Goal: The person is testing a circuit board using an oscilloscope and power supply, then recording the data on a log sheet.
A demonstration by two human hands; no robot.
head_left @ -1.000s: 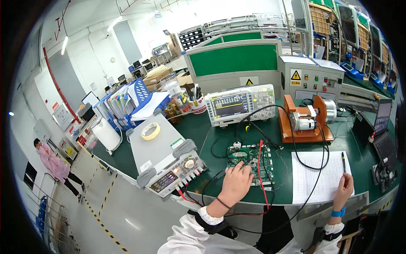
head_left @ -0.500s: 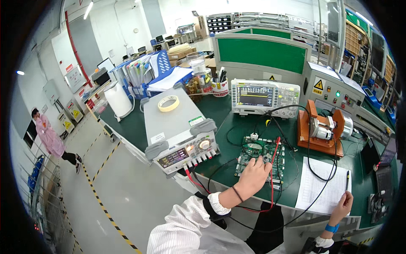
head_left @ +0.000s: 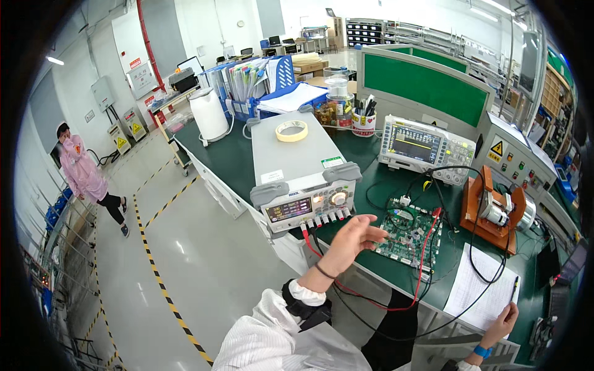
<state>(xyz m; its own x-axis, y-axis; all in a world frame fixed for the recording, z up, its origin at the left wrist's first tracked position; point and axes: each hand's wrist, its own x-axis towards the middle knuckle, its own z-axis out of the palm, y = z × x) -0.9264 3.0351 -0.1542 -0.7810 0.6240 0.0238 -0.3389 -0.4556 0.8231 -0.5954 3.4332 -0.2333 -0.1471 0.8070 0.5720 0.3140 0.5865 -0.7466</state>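
My left hand point(head_left: 351, 242) is raised off the bench, palm turned sideways, its fingers loosely stretched and holding nothing I can see. Just beyond its fingertips lies a green circuit board point(head_left: 408, 238) with a red lead point(head_left: 427, 244) and black cables running to it. My right hand point(head_left: 502, 321) rests at the near right edge of a printed paper sheet point(head_left: 473, 290). Its fingers are closed at the near end of a dark pen point(head_left: 515, 286). Left of the board stands a bench power supply point(head_left: 303, 167), its screen lit and leads plugged into its front.
Behind the board is an oscilloscope point(head_left: 427, 147), with a motor on an orange-brown fixture point(head_left: 495, 213) to its right. A tape roll point(head_left: 291, 131) lies on the power supply. A kettle point(head_left: 209, 116) and pen mug point(head_left: 364, 122) stand farther back. A person in pink point(head_left: 83, 167) is at far left.
My left hand has lifted off the circuit board and moved left, its fingers straightening. My right hand stays by the sheet with the pen. The whole view has shifted toward the left.
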